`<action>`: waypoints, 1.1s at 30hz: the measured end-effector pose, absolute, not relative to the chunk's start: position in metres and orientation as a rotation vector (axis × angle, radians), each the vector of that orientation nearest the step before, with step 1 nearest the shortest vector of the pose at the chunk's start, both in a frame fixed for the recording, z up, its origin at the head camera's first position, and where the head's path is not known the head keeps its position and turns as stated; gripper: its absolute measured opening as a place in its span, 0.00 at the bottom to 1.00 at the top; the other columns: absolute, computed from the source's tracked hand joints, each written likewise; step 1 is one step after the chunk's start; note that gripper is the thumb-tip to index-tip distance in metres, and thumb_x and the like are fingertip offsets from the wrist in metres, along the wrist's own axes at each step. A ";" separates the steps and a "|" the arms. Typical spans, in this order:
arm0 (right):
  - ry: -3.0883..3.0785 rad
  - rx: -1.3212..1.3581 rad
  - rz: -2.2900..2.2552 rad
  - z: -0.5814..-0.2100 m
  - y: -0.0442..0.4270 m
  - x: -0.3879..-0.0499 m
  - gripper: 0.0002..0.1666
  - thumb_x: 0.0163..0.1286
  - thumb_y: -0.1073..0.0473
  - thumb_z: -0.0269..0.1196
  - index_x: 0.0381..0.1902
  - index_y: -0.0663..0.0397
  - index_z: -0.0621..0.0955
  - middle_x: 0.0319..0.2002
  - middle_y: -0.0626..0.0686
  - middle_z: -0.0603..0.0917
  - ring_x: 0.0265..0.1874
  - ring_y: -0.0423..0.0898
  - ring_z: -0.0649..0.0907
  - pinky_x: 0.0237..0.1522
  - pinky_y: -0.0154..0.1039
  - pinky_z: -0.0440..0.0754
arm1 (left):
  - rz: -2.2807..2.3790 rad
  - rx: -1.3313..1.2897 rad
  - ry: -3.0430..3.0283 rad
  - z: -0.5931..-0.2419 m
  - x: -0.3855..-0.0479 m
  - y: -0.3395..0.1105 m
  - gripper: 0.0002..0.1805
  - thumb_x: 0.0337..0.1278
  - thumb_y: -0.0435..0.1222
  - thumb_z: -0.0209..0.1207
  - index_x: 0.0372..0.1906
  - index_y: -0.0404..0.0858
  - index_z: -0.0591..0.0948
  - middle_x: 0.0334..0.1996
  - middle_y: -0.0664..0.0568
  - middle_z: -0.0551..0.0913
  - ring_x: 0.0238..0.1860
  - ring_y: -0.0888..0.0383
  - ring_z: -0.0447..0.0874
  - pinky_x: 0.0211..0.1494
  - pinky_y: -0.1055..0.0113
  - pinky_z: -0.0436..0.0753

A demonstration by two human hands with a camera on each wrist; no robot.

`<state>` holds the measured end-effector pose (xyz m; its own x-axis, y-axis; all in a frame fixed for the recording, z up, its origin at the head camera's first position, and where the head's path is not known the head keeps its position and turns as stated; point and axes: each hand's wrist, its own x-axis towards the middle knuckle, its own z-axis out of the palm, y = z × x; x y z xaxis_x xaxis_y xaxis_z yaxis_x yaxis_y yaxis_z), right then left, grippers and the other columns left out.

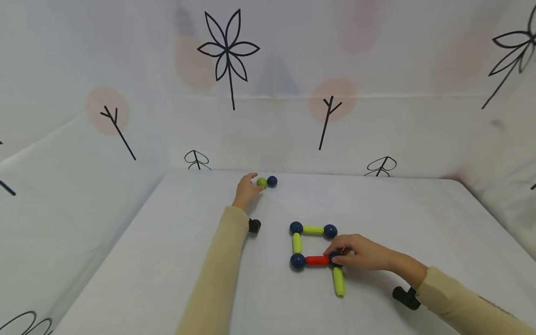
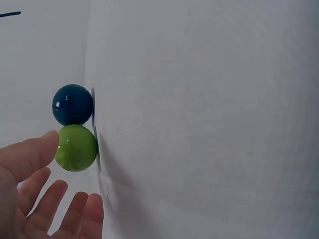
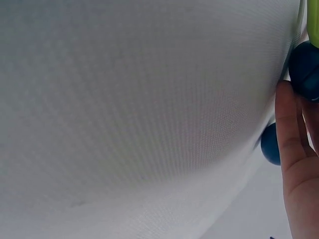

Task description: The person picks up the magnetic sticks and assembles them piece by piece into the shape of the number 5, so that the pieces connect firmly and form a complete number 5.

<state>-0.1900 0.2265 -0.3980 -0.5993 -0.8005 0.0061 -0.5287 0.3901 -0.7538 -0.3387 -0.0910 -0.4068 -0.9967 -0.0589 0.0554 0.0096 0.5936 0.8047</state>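
At the back of the table my left hand (image 1: pixel 246 190) reaches around a green ball (image 1: pixel 261 182), its fingers spread and loosely bent. In the left wrist view the thumb is beside the green ball (image 2: pixel 76 148), and whether it touches cannot be told. A blue ball (image 2: pixel 73 104) sits against the green one. My right hand (image 1: pixel 364 253) pinches a blue ball (image 1: pixel 334 257) at the near right corner of a ball-and-rod shape. A red rod (image 1: pixel 317 261) runs left from that ball, and a green rod (image 1: pixel 338 281) points toward me.
The shape's other corners are blue balls (image 1: pixel 296 227), joined by a far green rod (image 1: pixel 313 230) and a left green rod (image 1: pixel 297 243). Black wrist devices (image 1: pixel 406 298) hang below both sleeves. A patterned white cloth (image 1: pixel 268 135) stands behind the white table (image 1: pixel 125 279).
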 end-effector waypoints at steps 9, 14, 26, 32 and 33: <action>2.280 -1.137 -1.050 -0.400 0.223 -0.191 0.13 0.68 0.57 0.59 0.47 0.54 0.80 0.44 0.47 0.80 0.43 0.41 0.78 0.44 0.36 0.78 | -1.342 0.015 -2.783 -0.409 -0.339 -0.096 0.24 0.57 0.31 0.60 0.60 0.35 0.72 0.56 0.42 0.74 0.58 0.46 0.69 0.60 0.58 0.67; 2.278 -1.131 -1.053 -0.400 0.222 -0.191 0.13 0.67 0.57 0.59 0.47 0.54 0.81 0.44 0.47 0.80 0.43 0.41 0.78 0.44 0.36 0.78 | -1.217 -0.009 -2.831 -0.406 -0.336 -0.093 0.21 0.55 0.34 0.62 0.55 0.35 0.76 0.50 0.41 0.76 0.54 0.46 0.71 0.57 0.57 0.69; 2.309 -1.133 -1.018 -0.399 0.224 -0.191 0.13 0.67 0.56 0.59 0.47 0.53 0.81 0.43 0.45 0.80 0.42 0.40 0.78 0.44 0.36 0.78 | -1.351 -0.089 -2.823 -0.407 -0.330 -0.084 0.20 0.54 0.36 0.64 0.52 0.36 0.75 0.48 0.44 0.79 0.50 0.50 0.75 0.52 0.60 0.73; 2.313 -1.123 -1.019 -0.399 0.226 -0.191 0.13 0.67 0.55 0.59 0.47 0.53 0.81 0.43 0.45 0.81 0.42 0.40 0.79 0.44 0.36 0.78 | -1.473 -0.204 -2.810 -0.400 -0.309 -0.075 0.21 0.53 0.43 0.65 0.51 0.40 0.77 0.46 0.50 0.79 0.46 0.55 0.77 0.46 0.65 0.77; 2.313 -1.119 -1.018 -0.399 0.226 -0.191 0.13 0.67 0.55 0.59 0.47 0.52 0.81 0.43 0.45 0.80 0.42 0.40 0.79 0.44 0.36 0.78 | -1.482 -0.236 -2.816 -0.399 -0.303 -0.073 0.22 0.52 0.43 0.66 0.51 0.40 0.77 0.46 0.51 0.79 0.46 0.56 0.77 0.45 0.66 0.77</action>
